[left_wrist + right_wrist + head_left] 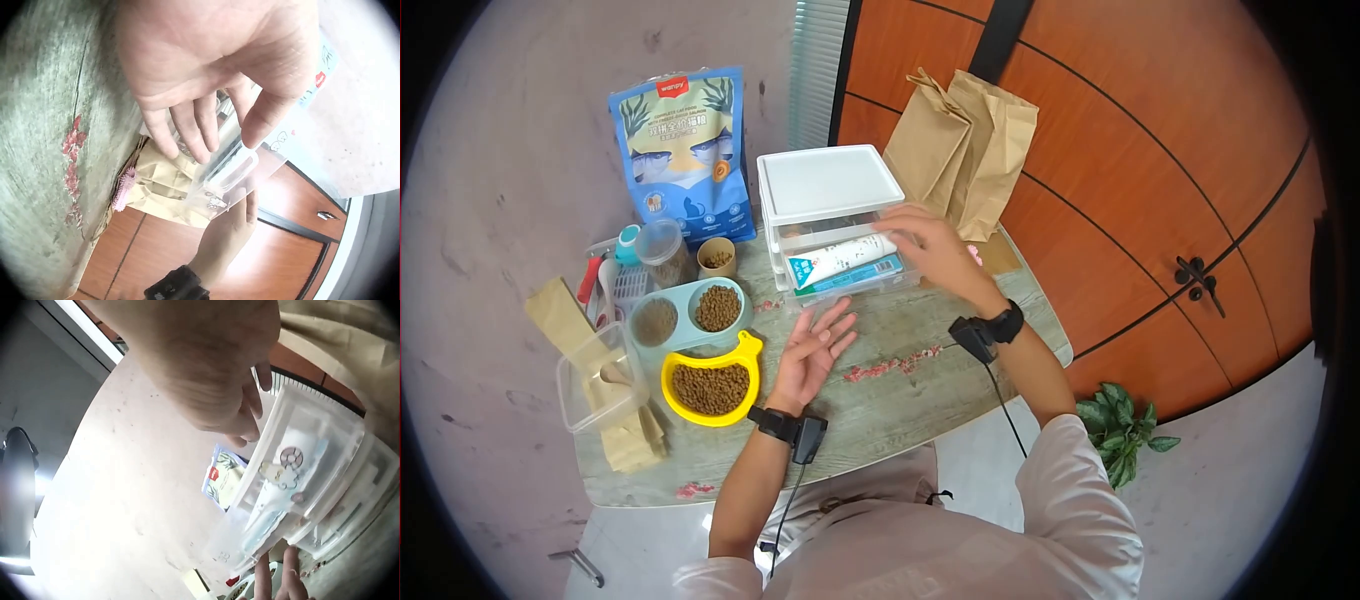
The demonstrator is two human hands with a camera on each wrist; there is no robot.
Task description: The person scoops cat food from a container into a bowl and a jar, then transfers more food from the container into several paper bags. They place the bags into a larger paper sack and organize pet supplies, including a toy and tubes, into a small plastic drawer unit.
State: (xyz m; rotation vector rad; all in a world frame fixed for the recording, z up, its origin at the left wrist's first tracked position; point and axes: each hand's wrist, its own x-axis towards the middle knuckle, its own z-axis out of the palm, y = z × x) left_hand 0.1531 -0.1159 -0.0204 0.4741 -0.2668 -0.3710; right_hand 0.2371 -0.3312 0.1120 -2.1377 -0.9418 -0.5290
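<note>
A white and clear drawer unit (830,185) stands at the back of the table. Its lower drawer (868,287) is pulled out and holds a white tube (840,258) on a blue box (855,275). My right hand (935,250) reaches over the drawer's right end, fingers fairly straight above the tube. In the right wrist view that hand (212,369) hovers over the clear drawer (300,469). My left hand (815,350) lies open on the tabletop, just in front of the drawer and holding nothing. The left wrist view shows its spread fingers (187,125) before the drawer (231,169).
A blue pet-food bag (685,150) and brown paper bags (960,140) stand at the back. On the left are a yellow bowl of kibble (712,385), a double bowl (685,315), a clear tub (595,390), a jar (662,250) and a cup (717,257). A plant (1120,430) sits on the floor at right.
</note>
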